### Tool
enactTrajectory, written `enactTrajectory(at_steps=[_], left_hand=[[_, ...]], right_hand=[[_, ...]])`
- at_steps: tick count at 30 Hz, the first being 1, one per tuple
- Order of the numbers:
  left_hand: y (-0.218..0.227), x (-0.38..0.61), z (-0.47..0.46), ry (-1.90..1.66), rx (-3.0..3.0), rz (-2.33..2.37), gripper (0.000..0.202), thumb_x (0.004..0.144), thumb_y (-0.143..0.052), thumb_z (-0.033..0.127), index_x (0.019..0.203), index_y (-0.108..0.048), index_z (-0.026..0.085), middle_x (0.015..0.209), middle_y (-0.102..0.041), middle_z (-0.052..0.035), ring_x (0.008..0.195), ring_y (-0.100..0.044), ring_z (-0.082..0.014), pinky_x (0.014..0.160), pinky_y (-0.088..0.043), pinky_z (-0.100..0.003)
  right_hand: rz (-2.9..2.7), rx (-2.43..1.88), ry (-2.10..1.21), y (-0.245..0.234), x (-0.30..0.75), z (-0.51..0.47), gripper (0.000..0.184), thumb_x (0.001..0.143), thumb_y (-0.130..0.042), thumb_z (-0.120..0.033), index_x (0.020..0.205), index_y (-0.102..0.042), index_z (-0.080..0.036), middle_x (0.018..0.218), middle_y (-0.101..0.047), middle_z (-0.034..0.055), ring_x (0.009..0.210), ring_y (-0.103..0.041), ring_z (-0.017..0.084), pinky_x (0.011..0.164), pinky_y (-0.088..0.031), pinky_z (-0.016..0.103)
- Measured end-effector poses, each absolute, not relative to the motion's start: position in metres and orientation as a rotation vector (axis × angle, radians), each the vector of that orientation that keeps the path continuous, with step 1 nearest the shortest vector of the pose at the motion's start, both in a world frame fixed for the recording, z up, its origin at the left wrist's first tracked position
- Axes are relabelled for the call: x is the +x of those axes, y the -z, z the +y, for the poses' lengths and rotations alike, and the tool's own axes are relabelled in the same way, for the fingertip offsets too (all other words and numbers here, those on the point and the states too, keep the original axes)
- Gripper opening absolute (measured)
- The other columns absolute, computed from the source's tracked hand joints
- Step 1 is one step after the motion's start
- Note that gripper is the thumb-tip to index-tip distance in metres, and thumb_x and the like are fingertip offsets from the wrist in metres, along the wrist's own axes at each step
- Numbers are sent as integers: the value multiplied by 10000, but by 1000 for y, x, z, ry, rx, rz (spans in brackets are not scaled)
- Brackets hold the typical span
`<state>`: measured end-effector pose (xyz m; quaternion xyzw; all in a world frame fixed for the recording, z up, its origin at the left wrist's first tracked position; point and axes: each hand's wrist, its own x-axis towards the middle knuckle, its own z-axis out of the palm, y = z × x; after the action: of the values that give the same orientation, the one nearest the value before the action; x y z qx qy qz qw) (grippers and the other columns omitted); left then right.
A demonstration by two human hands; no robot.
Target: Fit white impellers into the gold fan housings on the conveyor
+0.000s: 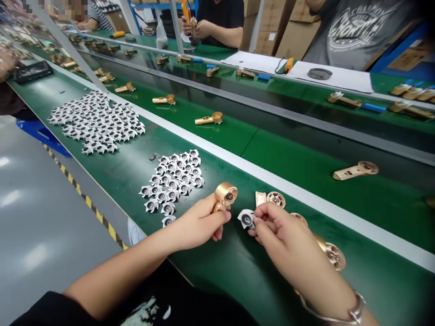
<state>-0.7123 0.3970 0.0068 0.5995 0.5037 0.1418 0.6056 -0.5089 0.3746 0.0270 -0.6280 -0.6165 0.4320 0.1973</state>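
Nearest to us, our black shirt (204,305) fills the bottom edge, and a silver bracelet (356,310) circles our right wrist. Our left hand (200,224) is closed around the handle of a golden fan body (224,194), just above the green bench (118,185), its round mouth facing right. Our right hand (282,231) pinches a white fan wheel (246,218) between thumb and fingers; wheel and mouth are near each other but apart.

To handle these well, we judge it best to keep the left hold firm and the mouth steady, with our fingers off its rim. We would hold the wheel lightly, since its thin blades may bend, and keep its hub square to the mouth. More golden pieces (335,256) lie just beside our right hand, so the wrist wants care there.

As for writing, a co-worker's grey shirt (360,27) bears large, distorted lettering; we make out "LEAGUE" in the small line beneath. One carton's white label (271,36) is too small for us to read, and we see no brand on the golden fan body.
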Motion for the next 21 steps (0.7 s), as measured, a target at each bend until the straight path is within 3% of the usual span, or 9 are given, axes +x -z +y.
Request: enactTrajectory(at_steps=[3, 9, 14, 21], left_hand=[[-10, -711, 392, -344, 1341, 1145, 94, 975, -415, 290, 1012, -417, 204, 612, -544, 61, 574, -554, -124, 591, -466, -242], [-23, -707, 386, -321, 1461, 1194, 41, 971, -413, 240, 1002, -415, 214, 635, -543, 62, 555, -521, -126, 549, -401, -240], [-27, -706, 389, -287, 1628, 1173, 71, 974, -413, 229, 1041, -422, 205, 720, -548, 40, 627, -537, -138, 593, -403, -251], [-31, -707, 391, -164, 1838, 1165, 305, 943, -406, 164, 1246, -373, 175, 776, -617, -2, 656, -602, -179, 593, -417, -268]], right_hand=[[-1480, -1736, -1402, -33, -514, 372, 121, 903, -552, -342, 844, -549, -236, 704, -660, -14, 658, -664, 167, 618, -486, 278], [-1165, -1678, -1468, -45, -526, 371, 141, 749, -652, -261, 786, -519, -231, 568, -561, -76, 463, -588, 110, 466, -444, 201], [-1161, -1696, -1449, -44, -525, 372, 122, 765, -639, -258, 785, -521, -233, 579, -579, -81, 474, -617, 105, 469, -470, 185], [-1182, -1701, -1433, -47, -524, 370, 97, 754, -618, -207, 778, -526, -231, 569, -572, -82, 469, -622, 105, 464, -485, 181]])
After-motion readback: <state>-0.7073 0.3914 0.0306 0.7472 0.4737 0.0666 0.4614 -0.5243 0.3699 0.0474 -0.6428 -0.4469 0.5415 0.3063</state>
